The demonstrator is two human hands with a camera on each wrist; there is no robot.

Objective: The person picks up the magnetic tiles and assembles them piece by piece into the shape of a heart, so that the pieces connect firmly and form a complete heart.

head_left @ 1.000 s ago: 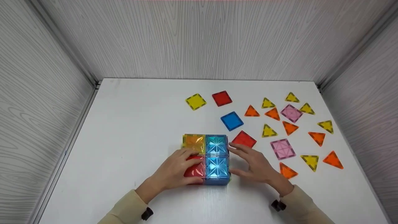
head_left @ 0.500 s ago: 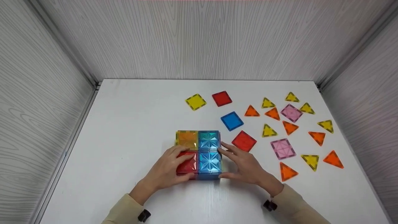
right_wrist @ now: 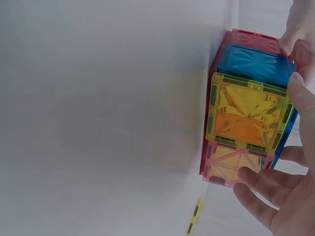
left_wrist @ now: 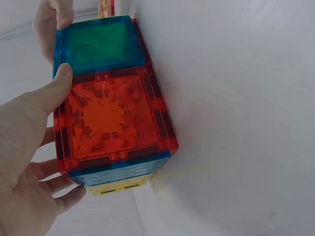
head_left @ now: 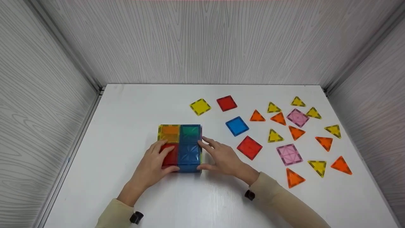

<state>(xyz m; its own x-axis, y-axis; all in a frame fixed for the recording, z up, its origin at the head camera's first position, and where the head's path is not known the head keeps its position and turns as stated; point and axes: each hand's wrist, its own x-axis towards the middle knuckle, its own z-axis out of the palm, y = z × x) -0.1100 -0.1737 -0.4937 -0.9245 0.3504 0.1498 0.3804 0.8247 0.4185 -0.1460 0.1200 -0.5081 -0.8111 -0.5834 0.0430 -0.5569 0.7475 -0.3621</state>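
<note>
A box built of see-through magnetic tiles [head_left: 190, 153] stands on the white table. Orange-yellow, red and blue squares form its top. My left hand [head_left: 152, 163] grips its left part, fingers over the top and thumb at the near edge; in the left wrist view, that thumb lies by a red tile [left_wrist: 110, 118]. On the opposite side, my right hand [head_left: 223, 157] holds the box, its thumb at the near corner and fingers along the side. The right wrist view shows a yellow tile [right_wrist: 248, 113] there, with fingertips at a pink tile [right_wrist: 231, 164].
Loose square tiles lie beyond and right of the box: yellow [head_left: 200, 107], dark red [head_left: 227, 103], blue [head_left: 237, 126] and red [head_left: 249, 148]. Farther right are pink squares [head_left: 289, 154] among several orange triangles [head_left: 295, 178] and yellow triangles [head_left: 275, 135]. Grey wood-grain panels [head_left: 208, 41] surround the table.
Both hands have moved the tile box to the left and somewhat away from me. My right hand has closed up to its right side. The loose tiles stay put.
</note>
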